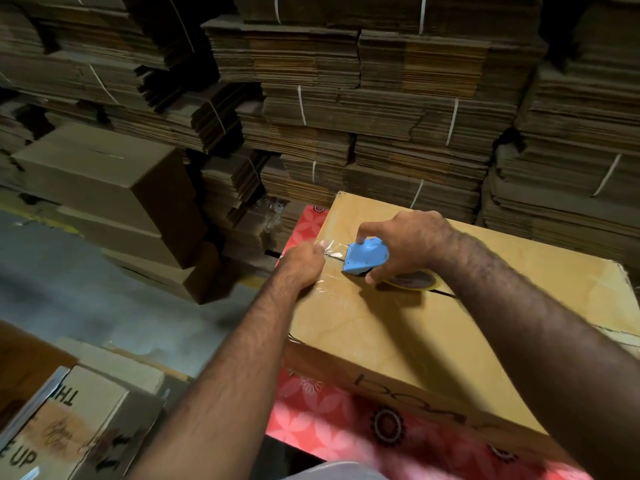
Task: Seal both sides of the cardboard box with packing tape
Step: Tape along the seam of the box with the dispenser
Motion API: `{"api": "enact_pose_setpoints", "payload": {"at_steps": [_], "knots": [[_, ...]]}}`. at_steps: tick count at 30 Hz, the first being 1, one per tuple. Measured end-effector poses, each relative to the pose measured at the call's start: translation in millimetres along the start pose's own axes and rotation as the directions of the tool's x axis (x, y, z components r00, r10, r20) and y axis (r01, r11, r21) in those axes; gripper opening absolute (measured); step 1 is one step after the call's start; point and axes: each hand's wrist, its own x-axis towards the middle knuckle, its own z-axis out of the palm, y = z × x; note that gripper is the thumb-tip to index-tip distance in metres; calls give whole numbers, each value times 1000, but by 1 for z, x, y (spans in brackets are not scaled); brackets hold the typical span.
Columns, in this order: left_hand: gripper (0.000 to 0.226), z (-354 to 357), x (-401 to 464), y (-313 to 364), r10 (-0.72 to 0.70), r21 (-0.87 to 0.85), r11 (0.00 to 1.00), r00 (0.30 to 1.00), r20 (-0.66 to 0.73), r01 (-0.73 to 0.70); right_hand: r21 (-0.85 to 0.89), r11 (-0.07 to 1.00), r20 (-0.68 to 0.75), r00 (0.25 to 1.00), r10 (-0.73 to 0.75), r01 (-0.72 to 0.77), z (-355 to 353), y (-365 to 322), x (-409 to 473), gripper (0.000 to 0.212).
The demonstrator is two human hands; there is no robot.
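A closed brown cardboard box point(398, 327) lies on a red flowered table covering point(332, 424). Its top flaps meet in a seam point(445, 293) that runs left to right. My right hand point(408, 242) grips a blue tape dispenser point(365, 256) with a roll of tape point(414, 281), held on the seam near the box's left edge. A strip of clear tape point(334, 249) stretches from the dispenser to my left hand point(306, 263), which presses the tape's end down over the left edge of the box.
Tall stacks of flattened, strapped cardboard point(381, 98) fill the background. Assembled brown boxes point(114, 188) are piled at the left on the grey floor point(86, 289). A printed carton point(65, 431) lies at the lower left.
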Motion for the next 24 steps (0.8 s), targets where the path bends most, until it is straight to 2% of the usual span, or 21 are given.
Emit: {"api": "enact_pose_setpoints", "payload": {"at_steps": [4,7,9,11,12,16,19,24], "knots": [[52,7,-1,-6,27,104,994,996,-88,-17,3,1000,19,1000,22,-22,-3,0,-3,72],[40,10,0,-8,79,80,995,976,-202,-64,4,1000,24,1000,20,-20,-3,0,-5,70],[43,12,2,-8,240,42,971,931,-277,-237,-6,1000,12,1000,17,-17,-3,1,-6,68],[48,17,6,-10,456,82,890,862,-220,-449,-15,1000,-11,1000,18,-18,-3,0,-7,67],[51,19,8,-10,513,122,858,842,-164,-499,-21,1000,-19,1000,17,-17,-3,0,-8,67],[54,24,10,-14,516,274,832,855,-57,-483,-38,999,-13,1000,5,-6,-2,0,-8,70],[54,29,5,-19,552,445,754,833,-31,-483,-31,999,-12,1000,-22,22,-2,6,-10,68],[55,25,-1,-19,491,486,762,871,0,-428,-22,994,-62,992,-113,112,7,27,-18,67]]}}
